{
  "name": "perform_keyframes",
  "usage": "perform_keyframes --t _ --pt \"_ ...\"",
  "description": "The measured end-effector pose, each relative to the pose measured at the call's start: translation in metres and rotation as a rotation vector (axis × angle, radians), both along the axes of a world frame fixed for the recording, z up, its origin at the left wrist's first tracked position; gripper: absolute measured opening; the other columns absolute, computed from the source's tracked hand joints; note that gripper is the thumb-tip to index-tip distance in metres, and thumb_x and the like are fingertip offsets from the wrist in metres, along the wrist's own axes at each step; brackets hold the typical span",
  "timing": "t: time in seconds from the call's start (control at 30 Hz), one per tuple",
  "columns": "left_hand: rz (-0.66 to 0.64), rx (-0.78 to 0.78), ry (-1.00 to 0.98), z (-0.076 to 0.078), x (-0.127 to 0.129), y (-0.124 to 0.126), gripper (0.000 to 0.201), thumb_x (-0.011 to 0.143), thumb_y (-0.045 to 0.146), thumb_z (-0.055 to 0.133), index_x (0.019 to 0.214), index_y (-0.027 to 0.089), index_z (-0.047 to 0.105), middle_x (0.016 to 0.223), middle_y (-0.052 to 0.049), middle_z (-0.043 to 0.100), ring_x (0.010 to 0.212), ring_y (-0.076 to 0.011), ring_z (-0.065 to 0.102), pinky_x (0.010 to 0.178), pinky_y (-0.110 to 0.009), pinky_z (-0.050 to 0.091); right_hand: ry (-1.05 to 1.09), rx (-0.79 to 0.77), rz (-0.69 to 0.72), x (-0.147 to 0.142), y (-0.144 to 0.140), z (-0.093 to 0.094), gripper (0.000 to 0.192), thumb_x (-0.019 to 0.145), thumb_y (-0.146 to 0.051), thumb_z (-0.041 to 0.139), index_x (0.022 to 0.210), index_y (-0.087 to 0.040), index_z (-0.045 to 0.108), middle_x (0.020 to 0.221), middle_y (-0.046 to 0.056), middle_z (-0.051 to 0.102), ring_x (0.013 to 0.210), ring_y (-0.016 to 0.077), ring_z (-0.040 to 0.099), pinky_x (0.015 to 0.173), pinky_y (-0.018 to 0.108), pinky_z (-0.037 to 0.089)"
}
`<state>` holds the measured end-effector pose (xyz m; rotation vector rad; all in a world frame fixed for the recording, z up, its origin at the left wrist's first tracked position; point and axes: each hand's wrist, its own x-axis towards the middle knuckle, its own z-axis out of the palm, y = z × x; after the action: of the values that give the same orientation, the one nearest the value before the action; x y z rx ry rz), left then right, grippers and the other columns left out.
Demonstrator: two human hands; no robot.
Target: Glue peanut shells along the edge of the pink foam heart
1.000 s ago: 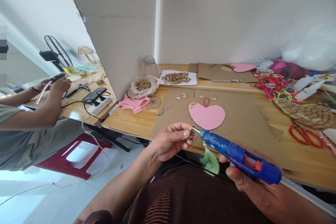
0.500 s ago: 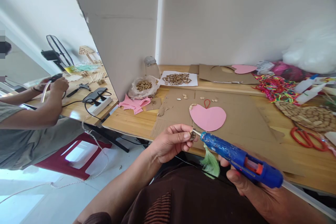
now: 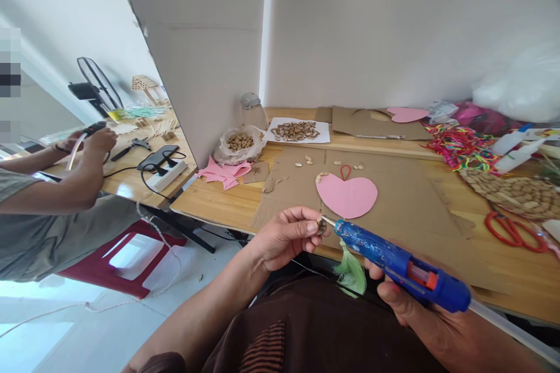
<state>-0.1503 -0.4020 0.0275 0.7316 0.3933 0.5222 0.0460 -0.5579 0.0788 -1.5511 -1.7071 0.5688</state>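
Observation:
My left hand (image 3: 291,236) pinches a small brown shell piece (image 3: 322,225), which looks like half a peanut shell. In my right hand (image 3: 415,309) is a blue hot glue gun (image 3: 385,256), with a clear glue stick (image 3: 507,329) running out of its back end. The gun's metal tip meets the shell piece at my left fingertips. Just beyond my hands, a pink heart (image 3: 347,196) with a red loop (image 3: 345,172) lies on cardboard (image 3: 406,204). One or two pale shell pieces sit at the heart's upper left edge. Green tassel threads (image 3: 351,273) hang below the gun's nozzle.
Shell pieces (image 3: 296,132) cover white paper at the back, beside a bag of peanuts (image 3: 240,142). Pink scraps (image 3: 224,172) lie at left. Colourful cords (image 3: 459,145), glue bottles (image 3: 522,151) and red-handled scissors (image 3: 514,231) are at right. A co-worker (image 3: 52,204) sits at left.
Both hands stay almost where they were, the glue gun's tip still against the shell piece. The shell piece seems slightly turned between my left fingers.

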Motion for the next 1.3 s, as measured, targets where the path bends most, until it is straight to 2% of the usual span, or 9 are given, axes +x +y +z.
perform_keyframes --t 0.23,0.47,0.7,0.9,1.07,1.3 --pt "0.000 0.007 0.003 -0.0001 0.0003 -0.0006 0.032 0.064 0.026 0.093 0.086 0.011 0.074 0.075 -0.006 0.073 0.058 -0.0085 0.066 0.052 -0.014 0.052 0.005 0.040 -0.024 -0.0008 -0.0017 -0.0011 0.026 0.095 -0.050 0.058 0.082 -0.028 0.065 0.077 0.003 0.071 0.067 0.0212 0.068 0.057 0.027 0.058" --pt "0.009 0.006 0.012 -0.0007 -0.0001 -0.0002 0.033 0.064 0.026 0.093 0.086 0.011 0.074 0.075 -0.007 0.072 0.058 -0.0091 0.065 0.052 -0.015 0.051 0.059 0.009 -0.074 -0.0057 -0.0014 -0.0017 0.031 0.093 -0.054 0.060 0.080 -0.026 0.065 0.065 0.000 0.067 0.055 0.0174 0.065 0.055 0.025 0.057" --pt "0.014 0.023 0.014 -0.0013 -0.0009 -0.0003 0.032 0.064 0.028 0.093 0.084 0.011 0.074 0.076 -0.006 0.072 0.059 -0.0091 0.066 0.053 -0.015 0.050 0.028 0.022 -0.041 -0.0005 0.0000 -0.0050 0.025 0.093 -0.049 0.060 0.085 -0.027 0.067 0.071 0.002 0.070 0.060 0.0189 0.067 0.058 0.026 0.058" --pt "0.047 0.020 0.036 -0.0020 -0.0007 -0.0008 0.034 0.061 0.029 0.095 0.083 0.012 0.075 0.074 -0.006 0.073 0.062 -0.0101 0.066 0.062 -0.019 0.052 0.034 0.067 -0.059 -0.0045 -0.0001 -0.0020 0.025 0.093 -0.049 0.060 0.082 -0.028 0.067 0.070 0.001 0.069 0.059 0.0182 0.067 0.057 0.025 0.058" --pt "0.075 0.040 0.027 -0.0015 0.0000 -0.0014 0.030 0.061 0.027 0.094 0.080 0.013 0.076 0.076 -0.005 0.073 0.070 -0.0120 0.067 0.070 -0.023 0.051 0.081 0.002 -0.076 -0.0059 -0.0013 -0.0042 0.032 0.094 -0.051 0.059 0.076 -0.025 0.061 0.069 0.001 0.068 0.055 0.0163 0.065 0.053 0.023 0.055" --pt "0.058 0.080 -0.015 -0.0029 0.0020 -0.0010 0.026 0.065 0.028 0.092 0.082 0.014 0.078 0.075 -0.005 0.072 0.071 -0.0120 0.065 0.074 -0.025 0.048 0.103 -0.009 -0.054 -0.0033 -0.0012 -0.0067 0.031 0.092 -0.052 0.061 0.076 -0.025 0.061 0.067 0.001 0.068 0.057 0.0171 0.065 0.054 0.024 0.056"
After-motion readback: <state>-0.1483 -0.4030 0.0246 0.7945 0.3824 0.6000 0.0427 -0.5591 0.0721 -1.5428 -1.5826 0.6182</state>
